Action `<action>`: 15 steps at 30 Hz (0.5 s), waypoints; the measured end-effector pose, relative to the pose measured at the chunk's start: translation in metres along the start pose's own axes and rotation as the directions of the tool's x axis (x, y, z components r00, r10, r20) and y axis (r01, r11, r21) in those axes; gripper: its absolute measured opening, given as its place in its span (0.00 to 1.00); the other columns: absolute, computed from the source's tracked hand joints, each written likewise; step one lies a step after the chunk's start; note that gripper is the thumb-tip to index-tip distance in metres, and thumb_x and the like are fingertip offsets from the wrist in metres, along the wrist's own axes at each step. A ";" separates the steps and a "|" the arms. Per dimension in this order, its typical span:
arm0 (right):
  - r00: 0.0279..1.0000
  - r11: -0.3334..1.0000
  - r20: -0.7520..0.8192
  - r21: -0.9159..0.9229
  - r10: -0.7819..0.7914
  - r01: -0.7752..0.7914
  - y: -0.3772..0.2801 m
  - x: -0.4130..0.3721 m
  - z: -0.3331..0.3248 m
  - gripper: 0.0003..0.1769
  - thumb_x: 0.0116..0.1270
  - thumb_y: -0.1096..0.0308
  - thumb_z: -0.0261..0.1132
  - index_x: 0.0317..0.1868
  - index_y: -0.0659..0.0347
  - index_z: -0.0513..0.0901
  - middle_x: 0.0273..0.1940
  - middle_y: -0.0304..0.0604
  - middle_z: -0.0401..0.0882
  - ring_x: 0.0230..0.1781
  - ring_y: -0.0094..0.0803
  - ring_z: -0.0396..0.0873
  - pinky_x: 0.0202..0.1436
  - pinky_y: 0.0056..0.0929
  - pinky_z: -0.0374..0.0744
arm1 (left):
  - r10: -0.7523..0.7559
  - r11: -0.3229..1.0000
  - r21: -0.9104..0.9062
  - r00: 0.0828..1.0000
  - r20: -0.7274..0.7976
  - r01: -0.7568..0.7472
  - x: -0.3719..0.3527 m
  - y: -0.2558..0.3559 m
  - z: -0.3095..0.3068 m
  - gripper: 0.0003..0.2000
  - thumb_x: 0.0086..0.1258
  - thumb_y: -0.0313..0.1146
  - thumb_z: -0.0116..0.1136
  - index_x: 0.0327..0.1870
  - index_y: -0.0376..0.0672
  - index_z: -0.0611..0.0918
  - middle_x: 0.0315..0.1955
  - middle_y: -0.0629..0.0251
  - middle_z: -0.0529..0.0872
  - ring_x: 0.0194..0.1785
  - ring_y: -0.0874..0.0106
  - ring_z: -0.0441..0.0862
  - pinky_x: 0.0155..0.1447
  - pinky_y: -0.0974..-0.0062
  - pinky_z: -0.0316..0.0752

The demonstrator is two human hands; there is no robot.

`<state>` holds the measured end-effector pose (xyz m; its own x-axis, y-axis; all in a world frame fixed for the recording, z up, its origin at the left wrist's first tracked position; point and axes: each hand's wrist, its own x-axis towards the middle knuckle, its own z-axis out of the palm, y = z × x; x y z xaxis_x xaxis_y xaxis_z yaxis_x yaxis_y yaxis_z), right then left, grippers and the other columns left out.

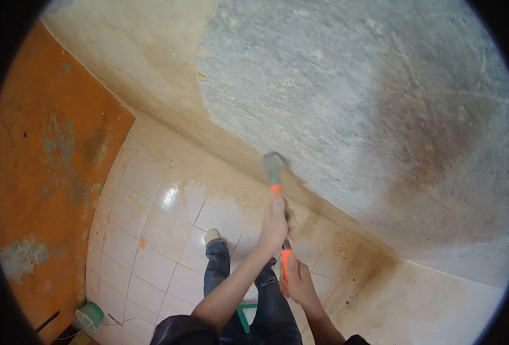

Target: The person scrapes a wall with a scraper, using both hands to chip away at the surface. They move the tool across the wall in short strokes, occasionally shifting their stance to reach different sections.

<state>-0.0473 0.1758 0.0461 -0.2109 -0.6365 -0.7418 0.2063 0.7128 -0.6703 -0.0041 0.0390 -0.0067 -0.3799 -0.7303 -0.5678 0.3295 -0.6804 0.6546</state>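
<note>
Low against the wall (pixel 352 115), the left hand (pixel 274 225) and right hand (pixel 298 283) both clasp the orange-handled tool (pixel 274 169), left uppermost.

Warm, even daylight; glare on floor tiles (pixel 177 198); scraper head (pixel 273 164) motion-blurred; strong fisheye curve, black vignette corners.

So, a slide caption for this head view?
Left hand and right hand hold an orange-handled tool against a partly stripped wall.
</note>
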 end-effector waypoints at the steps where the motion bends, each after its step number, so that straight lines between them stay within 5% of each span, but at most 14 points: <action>1: 1.000 1.000 0.007 -0.003 -0.004 0.004 -0.004 0.005 0.001 0.28 0.81 0.47 0.45 0.29 0.61 0.72 0.18 0.32 0.66 0.14 0.18 0.63 0.19 0.23 0.64 | -0.049 0.998 0.046 0.998 0.048 0.047 -0.005 0.002 0.002 0.27 0.77 0.66 0.31 0.30 0.50 0.63 0.10 0.74 0.59 0.09 0.79 0.56 0.12 0.78 0.55; 7: 1.000 0.998 -0.007 -0.056 -0.016 0.015 -0.001 0.009 0.004 0.34 0.80 0.41 0.38 0.23 0.59 0.67 0.12 0.34 0.62 0.08 0.22 0.61 0.13 0.24 0.62 | 0.008 0.999 0.043 1.000 0.008 -0.008 0.003 -0.005 -0.001 0.27 0.78 0.64 0.30 0.29 0.50 0.62 0.10 0.74 0.57 0.08 0.79 0.56 0.12 0.79 0.58; 15: 1.000 0.995 -0.001 -0.102 -0.007 0.007 -0.004 0.005 0.003 0.32 0.80 0.42 0.41 0.25 0.58 0.69 0.14 0.33 0.63 0.10 0.20 0.62 0.15 0.22 0.62 | -0.035 0.999 0.036 0.999 0.016 0.035 0.009 -0.002 -0.012 0.27 0.80 0.61 0.28 0.25 0.48 0.62 0.11 0.72 0.63 0.09 0.79 0.61 0.13 0.79 0.60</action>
<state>-0.0460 0.1691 0.0446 -0.2131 -0.6411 -0.7373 0.1060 0.7350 -0.6698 0.0019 0.0328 -0.0191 -0.4047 -0.7046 -0.5828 0.2844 -0.7027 0.6521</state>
